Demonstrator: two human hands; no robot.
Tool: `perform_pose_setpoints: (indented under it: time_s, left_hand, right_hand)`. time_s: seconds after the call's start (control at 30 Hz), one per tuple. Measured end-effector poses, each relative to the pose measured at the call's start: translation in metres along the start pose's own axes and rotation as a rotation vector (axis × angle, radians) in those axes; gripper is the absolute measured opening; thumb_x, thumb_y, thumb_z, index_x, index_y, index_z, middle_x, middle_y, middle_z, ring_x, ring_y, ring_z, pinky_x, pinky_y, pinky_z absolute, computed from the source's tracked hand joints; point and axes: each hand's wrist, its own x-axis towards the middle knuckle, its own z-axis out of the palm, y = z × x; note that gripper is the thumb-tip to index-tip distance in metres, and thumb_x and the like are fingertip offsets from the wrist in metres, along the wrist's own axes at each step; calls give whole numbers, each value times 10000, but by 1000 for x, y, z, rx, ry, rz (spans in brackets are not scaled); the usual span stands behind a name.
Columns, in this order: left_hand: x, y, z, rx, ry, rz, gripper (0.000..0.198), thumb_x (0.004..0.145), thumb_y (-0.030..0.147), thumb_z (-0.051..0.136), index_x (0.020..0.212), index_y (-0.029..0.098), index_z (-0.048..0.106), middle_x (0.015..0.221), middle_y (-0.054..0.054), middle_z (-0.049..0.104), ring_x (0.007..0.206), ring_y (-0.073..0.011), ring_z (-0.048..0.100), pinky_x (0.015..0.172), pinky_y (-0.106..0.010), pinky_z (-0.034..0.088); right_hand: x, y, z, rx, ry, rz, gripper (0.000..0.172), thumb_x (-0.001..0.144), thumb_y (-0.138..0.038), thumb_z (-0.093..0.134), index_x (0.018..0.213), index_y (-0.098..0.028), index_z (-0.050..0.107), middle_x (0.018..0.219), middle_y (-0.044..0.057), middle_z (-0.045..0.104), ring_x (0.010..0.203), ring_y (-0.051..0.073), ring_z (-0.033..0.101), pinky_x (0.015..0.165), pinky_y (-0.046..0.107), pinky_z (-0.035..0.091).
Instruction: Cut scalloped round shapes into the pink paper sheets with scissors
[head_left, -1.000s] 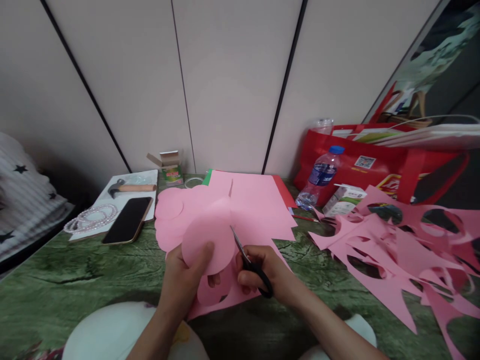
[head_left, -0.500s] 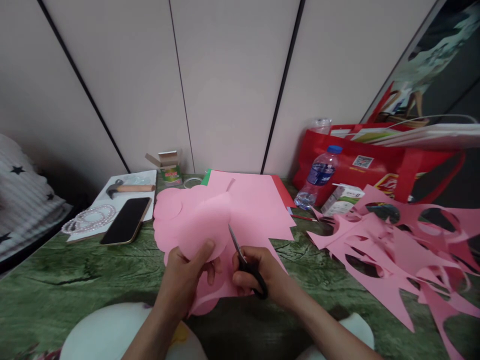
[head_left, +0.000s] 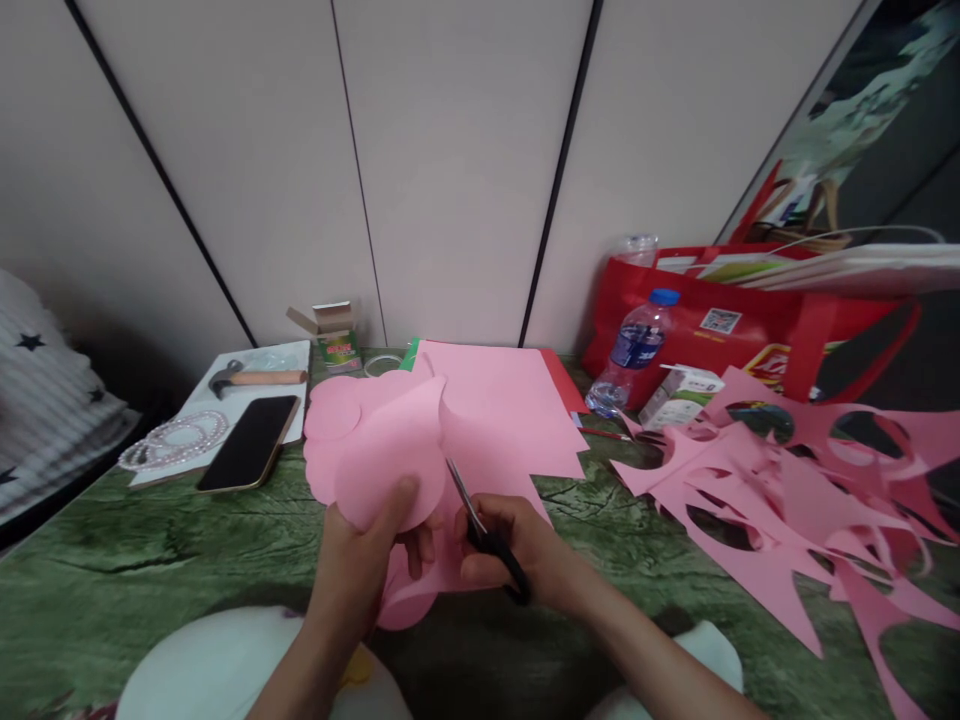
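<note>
Between thumb and fingers, my left hand [head_left: 367, 560] pinches a sheet of pink paper [head_left: 394, 455] with a rounded cut edge. My right hand [head_left: 517, 550] is wrapped round black-handled scissors [head_left: 487, 540], whose blades point up and away, right at the edge of that paper. Whether the blades are fully together I cannot tell. Underneath lie several pink paper circles [head_left: 334, 408], spread at the left, and larger pink sheets [head_left: 499, 400] stacked behind my hands. One more round pink piece [head_left: 409, 605] shows below my left hand.
Pink paper offcuts [head_left: 750, 500] with round holes pile up at the right. Behind them stand a water bottle [head_left: 634, 350], a small carton [head_left: 681, 397] and a red bag [head_left: 720, 345]. On the left lie a phone [head_left: 250, 443], a hammer [head_left: 259, 377], beads [head_left: 172, 440] and an opened box [head_left: 337, 340].
The pink paper in my left hand has turned and shifted left, showing more of its rounded edge. My right hand has moved slightly left with the scissors.
</note>
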Motion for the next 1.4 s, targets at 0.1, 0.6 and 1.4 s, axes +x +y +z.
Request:
perform_pose_setpoints:
  time_s: [0.1,0.6,1.4]
  left_hand:
    - [-1,1,-1,45,-15,26,296,705,348,628,508,128,610,465,-48,606,438,-155,548,456,-260,451]
    - [-9,6,4,259,-19,28,300,689,337,604,453,152,589,404,-29,577,403,-138,515,435,-233,415]
    - [-9,5,2,316,14,36,351,675,357,602,388,167,535,331,-7,498,354,-117,449,405,-229,377]
  right_hand:
    - [-1,-3,1,12,-46,-20,357,603,-427,751,720,-154,554,649,-32,469,561,85,363,485,204,280]
    - [0,-4,-1,39,-31,-49,414,594,-455,752,738,-156,503,633,-37,452,554,87,348,506,220,271]
    - [0,-2,-2,-43,36,-35,427,579,-478,755,689,-165,487,582,-60,410,506,70,329,458,206,251]
